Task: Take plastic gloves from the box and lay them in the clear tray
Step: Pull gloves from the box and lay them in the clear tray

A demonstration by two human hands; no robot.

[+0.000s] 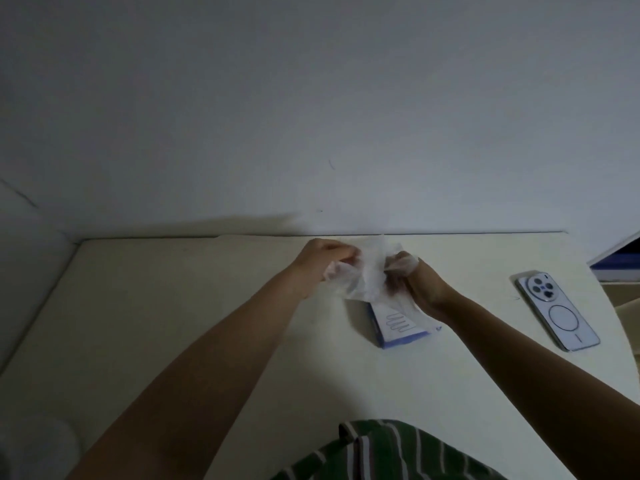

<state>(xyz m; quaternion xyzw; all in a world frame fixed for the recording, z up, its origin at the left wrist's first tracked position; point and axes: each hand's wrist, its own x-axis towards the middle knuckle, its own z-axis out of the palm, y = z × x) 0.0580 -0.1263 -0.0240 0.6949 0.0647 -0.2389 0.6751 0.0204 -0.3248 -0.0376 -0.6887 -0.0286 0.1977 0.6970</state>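
Note:
A small white and blue glove box (398, 327) lies flat on the cream table (173, 323), right of centre. Above its far end, both hands hold a bunch of thin clear plastic gloves (370, 271). My left hand (318, 259) pinches the left side of the film. My right hand (420, 282) grips the right side, with film draped over its fingers and trailing down onto the box. No clear tray shows in this view.
A white phone (557, 311) lies face down near the table's right edge. The table's far edge meets a plain wall. A blue and white object (620, 261) pokes in at the right. My green striped shirt (381, 452) fills the bottom.

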